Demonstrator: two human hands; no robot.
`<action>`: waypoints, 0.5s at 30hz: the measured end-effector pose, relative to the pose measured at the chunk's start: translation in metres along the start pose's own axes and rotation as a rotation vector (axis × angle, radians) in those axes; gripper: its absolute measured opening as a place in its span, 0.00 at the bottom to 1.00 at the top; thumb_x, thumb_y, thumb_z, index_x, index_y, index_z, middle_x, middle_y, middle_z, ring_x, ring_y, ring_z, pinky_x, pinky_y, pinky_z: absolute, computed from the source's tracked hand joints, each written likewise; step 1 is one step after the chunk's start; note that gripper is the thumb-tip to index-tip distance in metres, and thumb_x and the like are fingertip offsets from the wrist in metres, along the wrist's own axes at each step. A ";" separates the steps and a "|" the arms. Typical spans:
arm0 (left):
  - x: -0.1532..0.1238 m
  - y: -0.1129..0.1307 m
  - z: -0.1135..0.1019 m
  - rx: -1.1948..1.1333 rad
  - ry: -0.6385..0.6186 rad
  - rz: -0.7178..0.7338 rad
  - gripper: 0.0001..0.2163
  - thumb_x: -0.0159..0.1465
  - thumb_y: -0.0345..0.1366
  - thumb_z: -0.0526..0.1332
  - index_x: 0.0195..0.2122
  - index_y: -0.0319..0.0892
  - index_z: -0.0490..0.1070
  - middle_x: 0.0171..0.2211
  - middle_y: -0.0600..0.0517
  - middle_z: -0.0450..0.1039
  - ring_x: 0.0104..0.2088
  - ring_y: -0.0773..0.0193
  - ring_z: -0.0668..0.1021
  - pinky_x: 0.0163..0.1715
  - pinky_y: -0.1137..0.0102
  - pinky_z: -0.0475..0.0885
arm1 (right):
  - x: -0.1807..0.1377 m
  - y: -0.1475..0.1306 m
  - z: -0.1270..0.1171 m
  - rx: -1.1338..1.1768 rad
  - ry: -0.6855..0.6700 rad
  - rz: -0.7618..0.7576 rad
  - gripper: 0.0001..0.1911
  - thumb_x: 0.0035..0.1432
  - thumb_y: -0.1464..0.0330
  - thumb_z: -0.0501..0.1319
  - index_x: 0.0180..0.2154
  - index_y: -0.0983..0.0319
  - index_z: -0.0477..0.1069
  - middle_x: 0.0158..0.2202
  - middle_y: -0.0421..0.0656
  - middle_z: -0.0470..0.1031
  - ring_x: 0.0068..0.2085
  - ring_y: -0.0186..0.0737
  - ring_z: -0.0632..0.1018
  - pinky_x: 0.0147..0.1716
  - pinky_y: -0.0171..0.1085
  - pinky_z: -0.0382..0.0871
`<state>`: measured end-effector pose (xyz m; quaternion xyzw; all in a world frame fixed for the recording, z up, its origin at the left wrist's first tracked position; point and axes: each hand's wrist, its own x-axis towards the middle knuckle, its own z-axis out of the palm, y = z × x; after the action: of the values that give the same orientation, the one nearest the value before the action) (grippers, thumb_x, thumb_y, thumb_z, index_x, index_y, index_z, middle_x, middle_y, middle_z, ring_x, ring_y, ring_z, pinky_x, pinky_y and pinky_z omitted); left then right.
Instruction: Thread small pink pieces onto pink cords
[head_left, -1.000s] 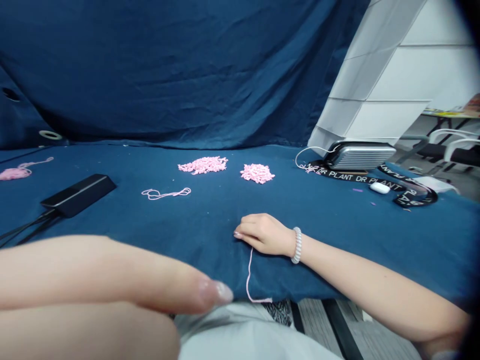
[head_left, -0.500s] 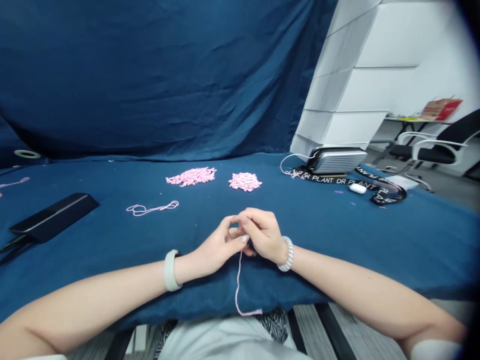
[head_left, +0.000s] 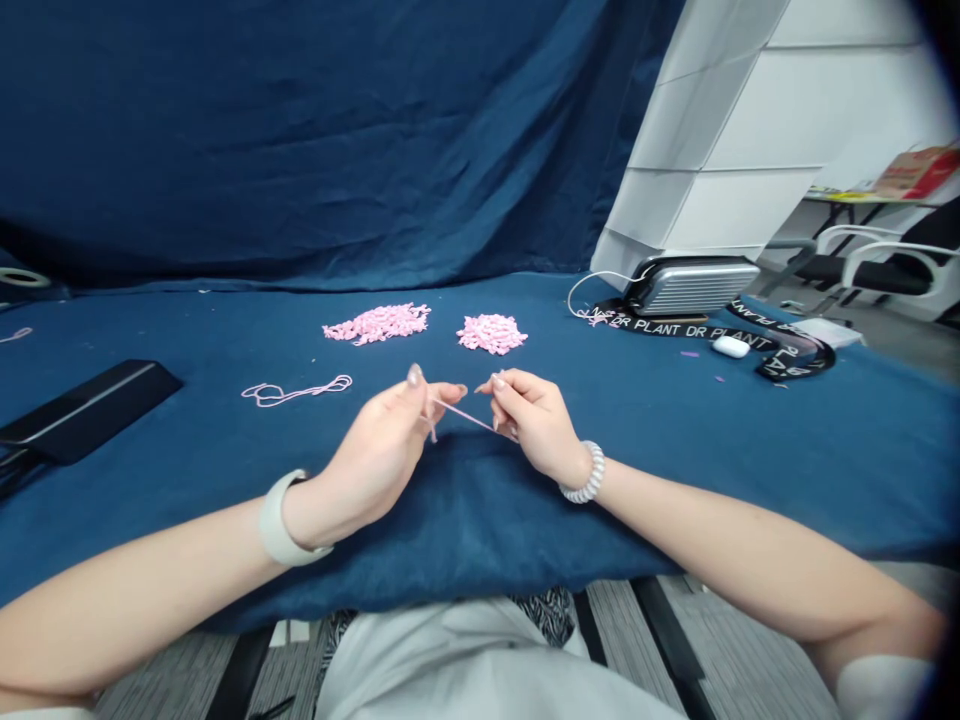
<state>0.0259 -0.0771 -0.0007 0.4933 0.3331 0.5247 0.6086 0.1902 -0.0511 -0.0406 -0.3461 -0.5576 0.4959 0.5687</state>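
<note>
A thin pink cord [head_left: 465, 414] is stretched between my two hands, above the near part of the blue-covered table. My left hand [head_left: 390, 440] is closed on one stretch of it, thumb raised, with a short piece hanging below the fingers. Curled fingers of my right hand [head_left: 532, 415] grip the other side of the cord. Beyond my hands lie two heaps of small pink knotted pieces, a wider left heap [head_left: 377, 324] and a rounder right heap [head_left: 491, 334]. To the left, a loose looped pink cord [head_left: 296, 391] rests on the cloth.
A black flat device [head_left: 90, 410] lies at the left. At the right are a silver ribbed case [head_left: 697, 286], a black lettered strap [head_left: 675, 328] and a small white case [head_left: 730, 346]. A white panelled column [head_left: 697, 200] stands behind them; a blue curtain [head_left: 300, 140] hangs at the back.
My hands have moved apart from their earlier touching position, drawing the cord taut between them. The long cord end that hung toward my lap no longer hangs there. The view has shifted slightly.
</note>
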 end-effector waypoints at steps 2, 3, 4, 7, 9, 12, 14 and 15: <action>0.000 0.013 0.002 -0.137 -0.031 -0.009 0.18 0.60 0.48 0.58 0.20 0.40 0.64 0.32 0.50 0.75 0.43 0.60 0.75 0.49 0.61 0.67 | 0.000 0.003 0.001 0.004 -0.011 0.032 0.14 0.56 0.59 0.59 0.30 0.64 0.70 0.16 0.34 0.61 0.16 0.25 0.60 0.15 0.28 0.53; 0.001 0.019 0.003 -0.180 -0.030 -0.003 0.17 0.60 0.47 0.58 0.21 0.40 0.65 0.31 0.51 0.74 0.40 0.62 0.76 0.48 0.61 0.69 | 0.000 0.003 0.001 0.006 -0.020 0.054 0.14 0.55 0.58 0.59 0.30 0.64 0.70 0.16 0.34 0.61 0.16 0.25 0.60 0.15 0.28 0.52; 0.002 0.023 0.003 -0.207 -0.023 -0.001 0.15 0.61 0.45 0.58 0.23 0.40 0.66 0.30 0.52 0.74 0.38 0.64 0.77 0.47 0.62 0.70 | -0.001 0.004 0.002 0.007 -0.029 0.080 0.15 0.55 0.58 0.59 0.29 0.64 0.70 0.15 0.34 0.61 0.16 0.25 0.60 0.15 0.28 0.52; 0.005 0.026 0.002 -0.223 0.001 -0.047 0.09 0.62 0.40 0.59 0.30 0.40 0.71 0.30 0.53 0.73 0.30 0.70 0.76 0.40 0.67 0.74 | -0.002 0.004 0.003 -0.004 -0.053 0.140 0.16 0.55 0.57 0.59 0.29 0.64 0.70 0.15 0.34 0.61 0.16 0.26 0.59 0.15 0.28 0.51; 0.008 0.021 0.001 -0.214 -0.002 -0.104 0.07 0.61 0.38 0.60 0.34 0.39 0.72 0.33 0.52 0.73 0.26 0.74 0.74 0.33 0.73 0.75 | -0.002 0.005 0.003 -0.027 -0.054 0.148 0.17 0.55 0.56 0.59 0.29 0.64 0.70 0.15 0.34 0.61 0.16 0.25 0.59 0.15 0.29 0.51; 0.012 0.008 -0.003 -0.197 -0.015 -0.174 0.08 0.60 0.37 0.61 0.37 0.38 0.74 0.37 0.50 0.74 0.24 0.77 0.72 0.22 0.81 0.71 | 0.000 0.006 0.000 -0.077 0.004 0.107 0.16 0.56 0.57 0.58 0.30 0.64 0.71 0.17 0.35 0.62 0.17 0.26 0.60 0.16 0.29 0.52; 0.014 0.000 -0.005 -0.169 -0.012 -0.204 0.08 0.59 0.35 0.62 0.38 0.38 0.74 0.38 0.49 0.74 0.23 0.77 0.71 0.17 0.83 0.68 | 0.004 0.007 -0.002 -0.087 0.052 0.073 0.16 0.56 0.57 0.58 0.31 0.64 0.71 0.18 0.35 0.62 0.18 0.26 0.61 0.17 0.28 0.52; 0.016 -0.003 -0.006 -0.151 -0.008 -0.214 0.08 0.58 0.34 0.63 0.38 0.38 0.74 0.40 0.49 0.74 0.23 0.78 0.71 0.16 0.84 0.67 | 0.005 0.008 -0.003 -0.079 0.067 0.063 0.16 0.56 0.57 0.58 0.31 0.64 0.71 0.18 0.36 0.63 0.18 0.26 0.61 0.17 0.29 0.52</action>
<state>0.0250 -0.0606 -0.0032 0.4098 0.3408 0.4782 0.6980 0.1914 -0.0433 -0.0469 -0.4021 -0.5461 0.4795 0.5570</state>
